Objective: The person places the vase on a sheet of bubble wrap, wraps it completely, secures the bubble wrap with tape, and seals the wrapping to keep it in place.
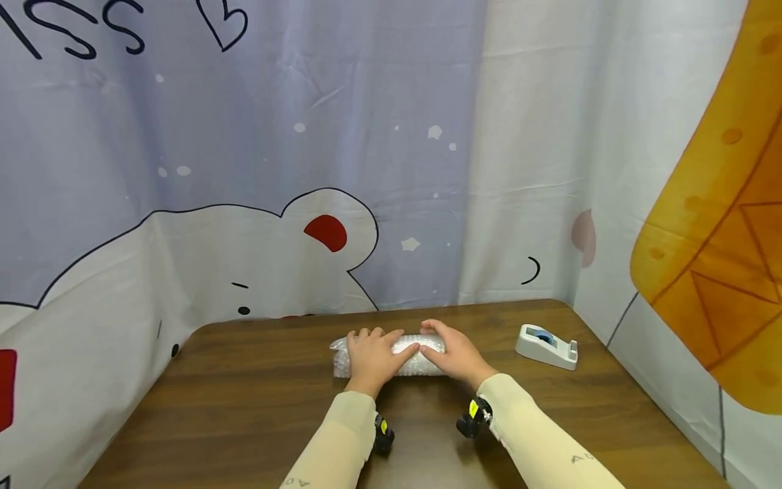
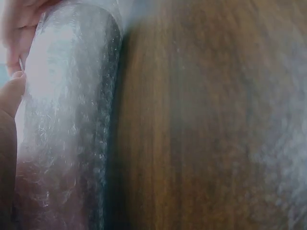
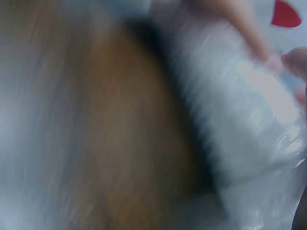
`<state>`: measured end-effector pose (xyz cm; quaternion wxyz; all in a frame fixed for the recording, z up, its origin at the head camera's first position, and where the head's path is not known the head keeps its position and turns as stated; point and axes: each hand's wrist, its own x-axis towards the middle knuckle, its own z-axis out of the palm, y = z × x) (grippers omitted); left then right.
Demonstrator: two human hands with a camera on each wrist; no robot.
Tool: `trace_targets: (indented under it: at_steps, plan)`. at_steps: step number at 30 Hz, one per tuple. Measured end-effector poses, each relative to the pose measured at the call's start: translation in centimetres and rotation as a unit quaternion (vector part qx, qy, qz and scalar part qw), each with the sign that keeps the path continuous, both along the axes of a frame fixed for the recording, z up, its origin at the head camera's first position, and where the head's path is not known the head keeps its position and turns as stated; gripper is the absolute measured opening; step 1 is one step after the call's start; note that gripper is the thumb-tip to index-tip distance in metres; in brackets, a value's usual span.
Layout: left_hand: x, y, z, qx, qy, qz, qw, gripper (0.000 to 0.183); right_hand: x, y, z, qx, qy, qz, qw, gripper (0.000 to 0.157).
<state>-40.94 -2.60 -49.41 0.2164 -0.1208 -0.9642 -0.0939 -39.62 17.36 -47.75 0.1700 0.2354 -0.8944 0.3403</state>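
A roll-shaped bundle in clear bubble wrap lies crosswise on the wooden table, with a loose wrap edge at its left end. My left hand grips it left of the middle, fingers over the far side and thumb pointing right. My right hand holds the right part, its fingers bent over the top. The two thumbs nearly meet above the bundle. In the left wrist view the bubble wrap looks shiny and rounded. The right wrist view is blurred, with the bundle beneath the fingers. What the wrap contains is hidden.
A white tape dispenser with a blue tape roll stands at the right of the table. A printed curtain hangs behind the table's back edge and along the right side.
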Motion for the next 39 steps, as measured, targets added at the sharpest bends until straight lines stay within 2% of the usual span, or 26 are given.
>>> trace_targets:
  at_steps: [2,6,8,10,13,16,19,21,24,26,29,32,35,37,39]
  plan:
    - [-0.1,0.0,-0.2,-0.001,-0.002,0.0,1.0,0.077,-0.4,0.2,-0.7,0.006,-0.007,0.009,1.0,0.041]
    - [-0.3,0.0,-0.3,0.0,-0.006,0.002,1.0,0.075,-0.8,0.1,-1.2,0.013,0.016,0.004,1.0,0.035]
    - [-0.3,0.0,-0.2,0.002,-0.008,0.003,1.0,0.073,-0.9,0.0,-1.2,0.034,0.032,0.003,0.999,0.037]
    - [-0.4,0.0,0.0,0.003,-0.016,0.004,0.9999,0.073,-1.0,0.0,-1.2,0.081,0.046,0.003,0.996,0.049]
    - [-0.4,0.0,0.2,0.003,-0.019,0.004,0.9998,0.073,-1.1,0.3,-1.1,0.163,0.059,0.014,0.985,0.082]
    - [-0.4,0.0,0.3,-0.001,-0.021,0.006,0.9998,0.072,-1.2,0.8,-0.8,0.176,0.029,0.043,0.983,0.109]
    - [-0.4,-0.1,0.2,-0.008,-0.019,0.007,0.9998,0.072,-1.2,1.3,-0.3,0.112,-0.019,0.071,0.991,0.104]
    - [-0.4,-0.1,0.1,-0.008,-0.02,0.006,0.9998,0.072,-1.3,1.9,-0.5,0.064,-0.037,0.082,0.994,0.091]
    - [-0.2,-0.2,0.0,-0.004,-0.017,-0.001,0.9998,0.072,-1.2,3.1,-1.6,-0.019,-0.055,0.073,0.996,0.073]
    - [-0.1,-0.1,-0.1,0.0,-0.009,-0.004,1.0,0.07,-1.1,3.7,-2.7,-0.081,-0.078,0.06,0.992,0.066]
    - [-0.1,0.0,-0.3,0.01,0.002,0.0,0.9999,0.069,-0.8,4.2,-4.2,-0.155,-0.113,0.049,0.98,0.063]
    - [0.1,0.2,-0.3,0.016,0.006,0.013,0.9998,0.07,-0.6,4.2,-5.1,-0.194,-0.121,0.047,0.972,0.063]
    - [0.3,0.4,0.0,0.017,0.002,0.023,0.9996,0.071,-0.6,4.2,-5.4,-0.206,-0.107,0.037,0.972,0.061]
    - [0.3,0.4,-0.1,0.022,0.015,0.017,0.9995,0.069,-0.4,4.3,-5.5,-0.206,-0.101,0.026,0.973,0.061]
    - [0.2,0.1,-0.5,0.038,0.035,-0.004,0.9986,0.062,-0.2,4.5,-5.8,-0.198,-0.096,0.01,0.976,0.062]
